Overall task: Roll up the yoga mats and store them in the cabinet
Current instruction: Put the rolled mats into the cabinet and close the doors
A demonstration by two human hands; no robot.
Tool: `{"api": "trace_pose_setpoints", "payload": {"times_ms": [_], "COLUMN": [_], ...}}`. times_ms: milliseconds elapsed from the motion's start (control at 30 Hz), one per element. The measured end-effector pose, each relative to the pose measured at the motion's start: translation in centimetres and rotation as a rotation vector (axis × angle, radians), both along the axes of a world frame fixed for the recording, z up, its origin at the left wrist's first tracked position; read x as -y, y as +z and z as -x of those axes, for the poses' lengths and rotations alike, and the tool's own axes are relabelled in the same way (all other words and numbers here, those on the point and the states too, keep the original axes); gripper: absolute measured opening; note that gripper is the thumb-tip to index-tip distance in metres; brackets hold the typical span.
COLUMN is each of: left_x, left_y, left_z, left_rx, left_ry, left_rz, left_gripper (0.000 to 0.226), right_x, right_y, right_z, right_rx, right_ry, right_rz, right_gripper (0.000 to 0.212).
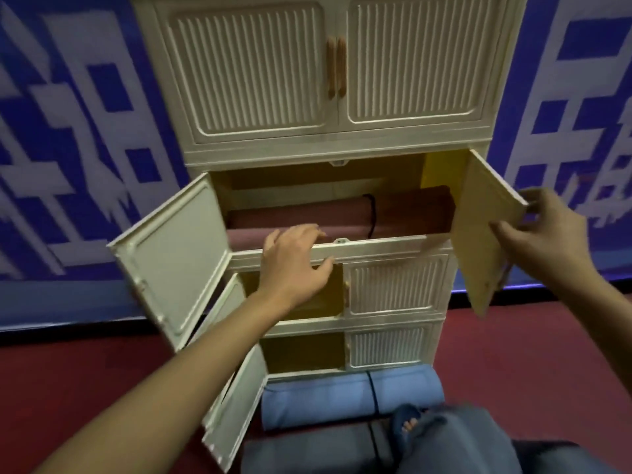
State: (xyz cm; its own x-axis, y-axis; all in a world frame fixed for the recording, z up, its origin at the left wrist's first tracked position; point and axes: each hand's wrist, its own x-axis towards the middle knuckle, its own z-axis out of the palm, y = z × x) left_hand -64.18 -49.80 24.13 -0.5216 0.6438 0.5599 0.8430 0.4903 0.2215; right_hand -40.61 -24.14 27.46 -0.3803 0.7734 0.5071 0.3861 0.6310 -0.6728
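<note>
A cream cabinet (338, 142) stands against the wall with its second compartment open. Inside lie two rolled maroon-pink yoga mats (301, 213), tied with a black cord. My left hand (294, 265) reaches over the compartment's front rail, fingers relaxed, touching the front mat. My right hand (547, 234) grips the edge of the open right door (485, 230). On the floor at the cabinet's foot lies a rolled blue mat (342, 398), and a rolled grey mat (307, 449) lies in front of it.
The left door (171, 254) of the same compartment swings wide open. Two lower left doors (236, 401) are open too. The top doors are closed. Red carpet (102, 388) covers the floor. My knee in jeans (461, 443) is at the bottom right.
</note>
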Motion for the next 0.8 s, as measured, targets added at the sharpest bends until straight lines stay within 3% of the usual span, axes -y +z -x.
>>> {"api": "trace_pose_setpoints", "payload": {"times_ms": [100, 200, 233, 300, 367, 467, 600, 700, 800], "left_x": [5.9, 12.7, 15.0, 18.9, 20.7, 19.5, 14.4, 10.8, 7.9], "left_y": [2.2, 4.2, 4.4, 3.8, 2.0, -1.4, -3.2, -4.0, -5.4], "left_z": [-0.9, 0.5, 1.8, 5.1, 7.7, 8.3, 7.0, 6.5, 8.3], "left_rx": [-0.157, -0.299, -0.263, -0.018, 0.280, 0.451, 0.574, 0.592, 0.563], "left_ry": [0.062, 0.128, 0.188, 0.342, 0.404, 0.269, 0.045, -0.105, -0.214], "left_rz": [-0.179, -0.334, -0.435, -0.671, -0.707, -0.541, -0.665, -0.729, -0.620], "left_gripper": [0.042, 0.042, 0.040, 0.039, 0.044, 0.037, 0.020, 0.033, 0.063], "right_x": [1.1, 1.3, 1.3, 1.3, 1.5, 1.8, 1.0, 0.1, -0.6], "right_y": [-1.6, -2.4, -2.5, -3.0, -3.6, -4.4, -5.9, -7.2, -7.5], "right_z": [1.0, 1.7, 1.8, 2.2, 2.6, 3.6, 5.3, 6.9, 8.9], "right_rx": [-0.062, -0.119, -0.129, -0.171, -0.226, -0.306, -0.365, -0.307, -0.269], "right_ry": [0.069, 0.169, 0.190, 0.235, 0.301, 0.384, 0.405, 0.414, 0.440], "right_rz": [-0.071, 0.011, 0.026, 0.057, 0.105, 0.197, 0.264, 0.248, 0.215], "right_gripper": [0.054, 0.057, 0.059, 0.062, 0.062, 0.070, 0.085, 0.091, 0.098]}}
